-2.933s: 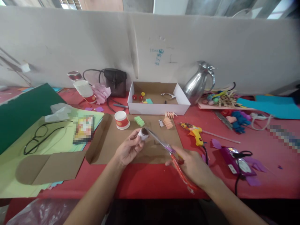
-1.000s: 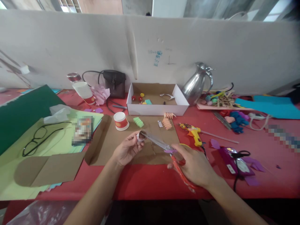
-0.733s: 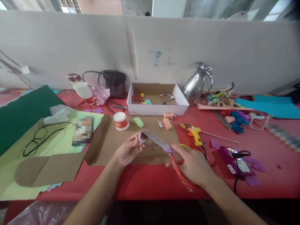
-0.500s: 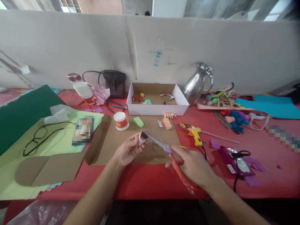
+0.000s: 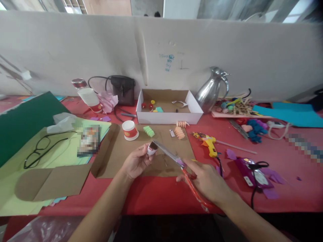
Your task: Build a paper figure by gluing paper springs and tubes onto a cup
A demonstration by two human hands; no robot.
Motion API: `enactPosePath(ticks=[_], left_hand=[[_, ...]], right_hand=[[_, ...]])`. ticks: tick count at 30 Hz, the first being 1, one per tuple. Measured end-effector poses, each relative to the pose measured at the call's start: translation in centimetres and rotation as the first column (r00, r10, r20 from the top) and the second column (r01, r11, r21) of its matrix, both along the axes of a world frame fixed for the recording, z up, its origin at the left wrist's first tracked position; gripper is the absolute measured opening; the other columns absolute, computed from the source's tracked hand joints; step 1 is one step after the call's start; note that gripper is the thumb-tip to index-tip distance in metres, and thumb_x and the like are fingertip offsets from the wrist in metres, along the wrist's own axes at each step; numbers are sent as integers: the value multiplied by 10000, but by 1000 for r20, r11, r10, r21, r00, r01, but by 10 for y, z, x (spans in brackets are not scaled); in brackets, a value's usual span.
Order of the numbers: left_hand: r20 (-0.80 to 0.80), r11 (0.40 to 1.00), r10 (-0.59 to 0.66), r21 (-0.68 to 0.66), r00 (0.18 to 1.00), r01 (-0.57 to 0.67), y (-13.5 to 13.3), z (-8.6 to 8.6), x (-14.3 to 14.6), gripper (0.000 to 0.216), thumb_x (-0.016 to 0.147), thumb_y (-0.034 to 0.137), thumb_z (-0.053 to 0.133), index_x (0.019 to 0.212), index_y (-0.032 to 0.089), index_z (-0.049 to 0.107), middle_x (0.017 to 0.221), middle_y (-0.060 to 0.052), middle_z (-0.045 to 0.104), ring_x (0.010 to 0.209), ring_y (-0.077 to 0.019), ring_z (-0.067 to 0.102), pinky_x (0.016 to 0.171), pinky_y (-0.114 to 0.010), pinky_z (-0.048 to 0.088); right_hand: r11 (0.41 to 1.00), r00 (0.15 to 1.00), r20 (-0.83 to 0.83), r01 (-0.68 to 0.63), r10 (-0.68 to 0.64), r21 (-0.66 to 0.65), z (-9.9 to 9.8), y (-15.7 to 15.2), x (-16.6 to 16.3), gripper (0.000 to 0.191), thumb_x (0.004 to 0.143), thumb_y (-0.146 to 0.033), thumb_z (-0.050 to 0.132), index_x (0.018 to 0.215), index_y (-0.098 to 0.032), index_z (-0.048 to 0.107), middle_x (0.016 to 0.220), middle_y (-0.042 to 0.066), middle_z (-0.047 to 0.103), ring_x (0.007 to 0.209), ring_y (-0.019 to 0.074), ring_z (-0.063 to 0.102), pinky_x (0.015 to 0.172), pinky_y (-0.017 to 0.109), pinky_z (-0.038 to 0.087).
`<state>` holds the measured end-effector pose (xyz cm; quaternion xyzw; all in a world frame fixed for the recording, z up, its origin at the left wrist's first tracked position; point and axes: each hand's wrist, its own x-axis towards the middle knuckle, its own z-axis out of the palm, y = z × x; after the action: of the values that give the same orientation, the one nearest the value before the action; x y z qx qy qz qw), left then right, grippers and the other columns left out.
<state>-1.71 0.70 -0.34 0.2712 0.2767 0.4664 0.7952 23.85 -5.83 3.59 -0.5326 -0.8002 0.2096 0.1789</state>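
Observation:
Between the fingertips of my left hand is a small white piece with a dark brown top; its exact kind is unclear. My right hand grips a pair of scissors with red handles. The blades look nearly together, and their tips reach the edge of the small piece. Under both hands lies a brown cardboard sheet. On it are a red and white paper cup, a folded green paper strip and folded orange paper strips.
Behind the cardboard stands an open white box with small items inside. A steel jug is beside it. To the right lie a yellow glue gun and a magenta device with a black cable. Glasses rest on yellow paper at left.
My left hand has turned the small piece slightly, so its dark top shows more. The scissor blades have drawn closer together. Both hands stay in nearly the same place.

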Motion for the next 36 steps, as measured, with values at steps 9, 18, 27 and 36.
enactPosePath(ticks=[9, 18, 27, 36], left_hand=[[18, 996, 84, 8, 996, -84, 1, 6, -1, 229, 770, 283, 732, 926, 120, 689, 810, -67, 644, 638, -104, 566, 587, -197, 489], [-50, 868, 463, 230, 885, -441, 9, 2, -2, 378, 657, 55, 770, 991, 218, 698, 973, -8, 650, 880, -105, 592, 814, -204, 477], [-405, 802, 535, 519, 741, -296, -2, 5, 5, 403, 679, 148, 764, 1071, 211, 695, 948, -24, 624, 881, -143, 568, 840, -261, 449], [-625, 775, 593, 613, 507, -152, -1, 1, 12, 204, 627, 205, 789, 809, 206, 699, 847, -23, 598, 766, -165, 526, 743, -273, 438]], right_hand=[[999, 998, -58, 24, -27, -42, 7, 3, 0, 345, 851, -334, 599, 1192, -286, 582, 950, 8, 754, 788, 211, 708, 645, 284, 497], [986, 971, 176, 163, -163, 15, -7, 32, 4, 387, 838, -509, 601, 1130, -256, 624, 844, 55, 724, 769, 248, 693, 566, 273, 410], [983, 951, 253, 158, -177, 94, -24, 45, -3, 348, 902, -372, 520, 1203, -204, 572, 999, 116, 681, 883, 260, 664, 655, 309, 442], [980, 979, 46, 194, -197, 50, -24, 25, 14, 497, 849, -465, 585, 1273, -211, 536, 1003, 92, 682, 896, 257, 651, 725, 349, 496]])
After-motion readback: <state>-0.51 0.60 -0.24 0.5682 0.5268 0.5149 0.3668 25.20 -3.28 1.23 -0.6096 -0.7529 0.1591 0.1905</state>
